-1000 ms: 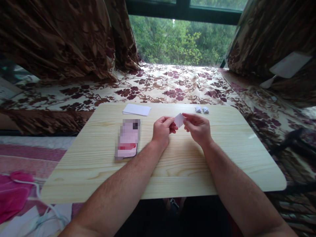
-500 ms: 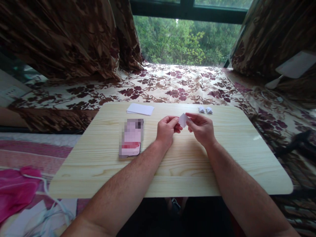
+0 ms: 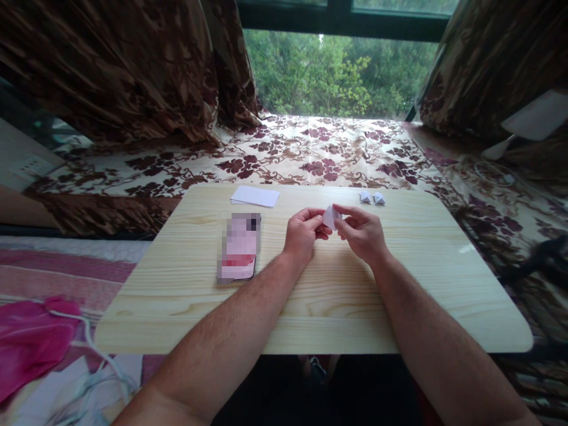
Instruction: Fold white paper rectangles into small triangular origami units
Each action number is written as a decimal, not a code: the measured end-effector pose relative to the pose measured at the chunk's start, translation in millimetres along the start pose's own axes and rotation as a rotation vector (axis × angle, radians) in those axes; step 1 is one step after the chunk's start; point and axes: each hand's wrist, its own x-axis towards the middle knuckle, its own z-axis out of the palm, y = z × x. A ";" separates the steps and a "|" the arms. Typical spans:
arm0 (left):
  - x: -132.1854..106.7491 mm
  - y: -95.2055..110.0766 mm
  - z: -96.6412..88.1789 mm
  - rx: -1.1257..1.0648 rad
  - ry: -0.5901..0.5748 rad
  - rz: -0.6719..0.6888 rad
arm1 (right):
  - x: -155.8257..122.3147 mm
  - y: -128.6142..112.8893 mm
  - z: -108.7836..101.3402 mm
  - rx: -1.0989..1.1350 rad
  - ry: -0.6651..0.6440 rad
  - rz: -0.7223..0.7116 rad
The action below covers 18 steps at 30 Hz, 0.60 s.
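A small piece of folded white paper (image 3: 331,217) is held up over the middle of the table, its visible face diamond-like. My left hand (image 3: 306,229) pinches its left side between thumb and fingers. On the other side, my right hand (image 3: 361,231) grips the right edge and top corner, with the thumb in front. Fingers cover parts of the paper, so its full shape is hidden. Just beyond my right hand, two small folded paper pieces (image 3: 371,198) sit side by side on the table.
On the pale wooden table (image 3: 346,319), a stack of white paper sheets (image 3: 255,196) lies at the back left. A pink phone (image 3: 239,245), partly blurred, lies left of my forearm. White cables (image 3: 86,331) and pink cloth (image 3: 35,349) are at lower left. A white lamp (image 3: 536,115) stands at right.
The view has shifted slightly, moving everything a little to the right. Both hands keep hold of the folded paper, which is turned slightly; my fingers have moved only a little.
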 end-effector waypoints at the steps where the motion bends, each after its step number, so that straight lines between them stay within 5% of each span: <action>1: 0.1 0.0 -0.2 0.000 -0.001 0.003 | 0.0 -0.4 -0.2 -0.014 -0.007 -0.002; 18: -7.3 0.5 2.6 0.374 -0.088 0.309 | 6.1 -2.2 -2.9 0.194 0.136 0.033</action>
